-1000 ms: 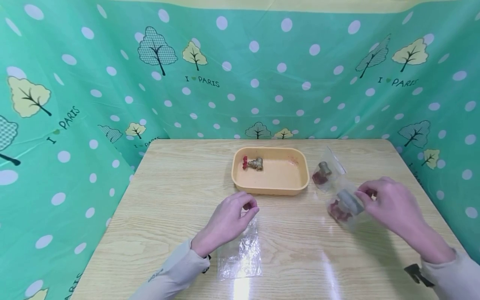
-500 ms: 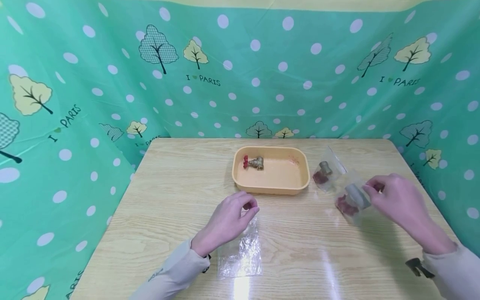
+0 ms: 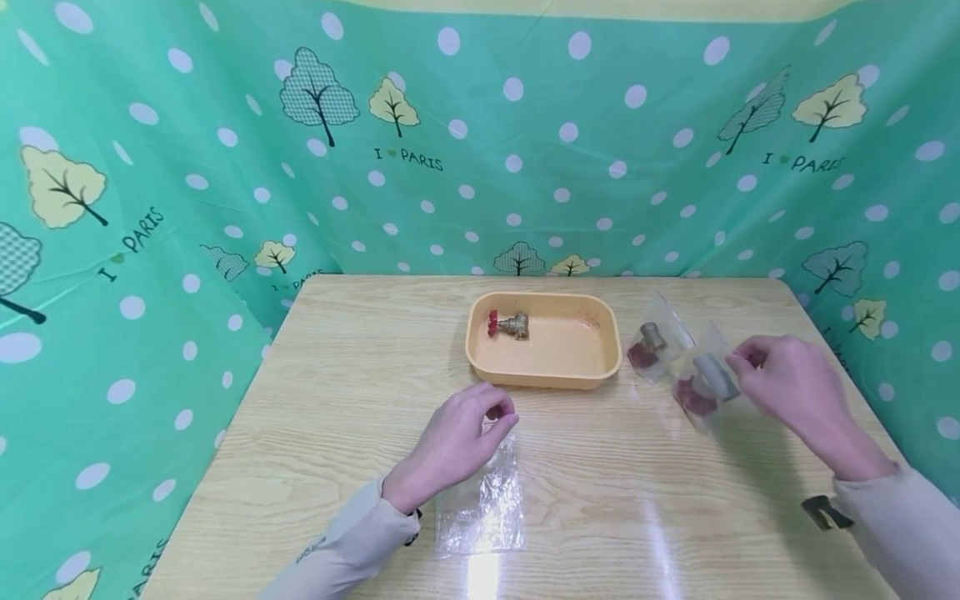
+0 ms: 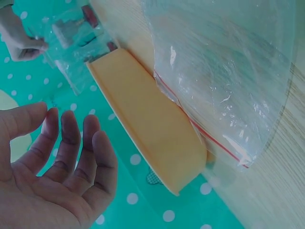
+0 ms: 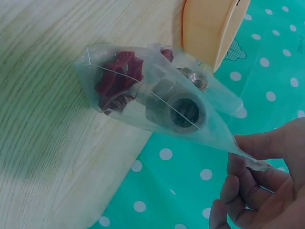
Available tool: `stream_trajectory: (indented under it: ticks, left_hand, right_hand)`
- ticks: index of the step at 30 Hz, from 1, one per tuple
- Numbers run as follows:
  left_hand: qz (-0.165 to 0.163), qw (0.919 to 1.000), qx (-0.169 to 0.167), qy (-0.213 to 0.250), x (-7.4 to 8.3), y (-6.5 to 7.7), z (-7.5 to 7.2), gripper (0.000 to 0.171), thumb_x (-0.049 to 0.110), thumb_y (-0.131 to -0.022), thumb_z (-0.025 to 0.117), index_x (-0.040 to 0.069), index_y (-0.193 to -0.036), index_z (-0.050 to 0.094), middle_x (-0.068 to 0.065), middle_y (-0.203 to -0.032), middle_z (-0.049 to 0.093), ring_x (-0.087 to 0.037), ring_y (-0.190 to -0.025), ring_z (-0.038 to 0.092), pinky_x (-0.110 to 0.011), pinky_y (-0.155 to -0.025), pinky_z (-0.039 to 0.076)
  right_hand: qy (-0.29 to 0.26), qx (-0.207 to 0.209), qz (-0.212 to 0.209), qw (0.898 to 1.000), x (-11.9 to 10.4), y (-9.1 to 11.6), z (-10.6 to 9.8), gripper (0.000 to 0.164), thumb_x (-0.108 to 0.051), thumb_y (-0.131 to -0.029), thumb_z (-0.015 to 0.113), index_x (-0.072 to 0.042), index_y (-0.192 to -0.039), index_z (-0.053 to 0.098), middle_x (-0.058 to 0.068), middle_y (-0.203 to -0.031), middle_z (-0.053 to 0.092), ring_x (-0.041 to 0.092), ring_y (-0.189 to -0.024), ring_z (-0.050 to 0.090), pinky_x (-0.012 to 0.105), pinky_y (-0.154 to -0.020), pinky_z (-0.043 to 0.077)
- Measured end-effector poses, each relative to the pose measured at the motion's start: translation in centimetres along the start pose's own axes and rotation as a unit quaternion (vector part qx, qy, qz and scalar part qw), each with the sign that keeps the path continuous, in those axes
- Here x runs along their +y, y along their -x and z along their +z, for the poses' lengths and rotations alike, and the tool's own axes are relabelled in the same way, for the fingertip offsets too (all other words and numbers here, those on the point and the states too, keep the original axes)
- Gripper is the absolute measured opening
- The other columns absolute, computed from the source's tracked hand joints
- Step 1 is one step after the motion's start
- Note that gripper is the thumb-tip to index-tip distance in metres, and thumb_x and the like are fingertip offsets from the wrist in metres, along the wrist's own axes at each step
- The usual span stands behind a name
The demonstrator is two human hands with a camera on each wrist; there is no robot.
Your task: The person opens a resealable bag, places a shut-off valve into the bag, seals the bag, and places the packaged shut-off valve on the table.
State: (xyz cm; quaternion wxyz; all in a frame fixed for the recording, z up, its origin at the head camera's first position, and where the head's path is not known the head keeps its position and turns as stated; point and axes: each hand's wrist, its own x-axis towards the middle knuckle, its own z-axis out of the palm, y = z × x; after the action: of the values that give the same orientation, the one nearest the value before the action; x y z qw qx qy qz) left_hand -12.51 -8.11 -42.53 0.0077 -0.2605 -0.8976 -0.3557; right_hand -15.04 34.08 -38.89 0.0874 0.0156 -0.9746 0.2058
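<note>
My right hand (image 3: 791, 387) pinches the top corner of a clear zip bag (image 5: 217, 126) between thumb and fingers. Inside the bag is a gate valve (image 5: 159, 102) with a red handwheel (image 5: 119, 78). Just beyond it, a second bagged valve (image 3: 651, 340) lies on the table, right of the tray. My left hand (image 3: 457, 437) hovers over a flat transparent zip bag (image 3: 480, 517); its fingers are loosely curled with nothing between them, as the left wrist view shows. The flat bag's red zip strip (image 4: 214, 138) faces the tray.
A yellow-orange plastic tray (image 3: 543, 381) stands at the back middle of the wooden table (image 3: 322, 400). One loose gate valve (image 3: 513, 325) with a red handwheel lies in its left part. A green dotted curtain (image 3: 465, 108) encloses the table's back and sides.
My right hand has shifted slightly back and right with the bagged valve, which now lies close beside the other bagged valve. My left hand has stayed still.
</note>
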Motion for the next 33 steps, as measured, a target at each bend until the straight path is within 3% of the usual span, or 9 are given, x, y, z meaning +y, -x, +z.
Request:
stream_trajectory:
  ticks: [7,14,19,28,33]
  left_hand:
    - [-0.001,1.0,0.001,-0.003,0.0,0.0,0.0,0.006,0.013,-0.098,0.074,0.017,-0.096,0.071,0.008,-0.096,0.066,-0.011,-0.091,0.063,-0.032,-0.082,0.055]
    - [-0.005,1.0,-0.002,-0.004,0.0,0.0,-0.1,0.005,0.012,-0.098,0.074,0.016,-0.097,0.072,0.008,-0.096,0.066,-0.01,-0.091,0.063,-0.031,-0.081,0.055]
    - [-0.007,1.0,-0.004,-0.003,0.0,0.0,-0.2,0.005,0.013,-0.098,0.074,0.016,-0.097,0.072,0.008,-0.096,0.066,-0.01,-0.091,0.063,-0.031,-0.081,0.055]
    - [-0.011,0.9999,-0.006,-0.005,0.0,-0.1,-0.2,0.005,0.014,-0.099,0.073,0.017,-0.096,0.072,0.009,-0.096,0.066,-0.01,-0.092,0.063,-0.031,-0.082,0.055]
    - [-0.01,0.9999,-0.004,-0.005,0.0,-0.1,-0.2,0.005,0.014,-0.099,0.073,0.017,-0.096,0.072,0.009,-0.095,0.066,-0.01,-0.091,0.062,-0.031,-0.082,0.055]
  right_hand:
    - [-0.013,-0.009,0.022,1.0,0.0,-1.6,0.3,0.021,-0.014,-0.099,0.066,0.005,-0.095,0.075,0.001,-0.064,0.063,0.021,-0.053,0.051,0.034,-0.042,0.037]
    - [-0.015,-0.001,0.031,0.999,0.2,-3.6,0.4,0.024,-0.016,-0.098,0.066,0.006,-0.097,0.075,0.013,-0.077,0.071,0.023,-0.059,0.055,0.035,-0.046,0.041]
    - [-0.009,0.004,0.032,0.999,0.5,-4.7,0.6,0.024,-0.016,-0.097,0.067,0.005,-0.098,0.076,0.012,-0.076,0.072,0.024,-0.06,0.056,0.036,-0.049,0.041]
    - [-0.011,0.006,0.036,0.999,1.0,-5.9,0.7,0.027,-0.017,-0.097,0.069,0.008,-0.101,0.076,0.023,-0.088,0.074,0.026,-0.063,0.061,0.036,-0.051,0.043]
    - [-0.018,0.006,0.035,0.999,1.2,-6.3,0.8,0.028,-0.019,-0.097,0.071,0.008,-0.101,0.076,0.023,-0.089,0.075,0.028,-0.068,0.063,0.035,-0.052,0.045]
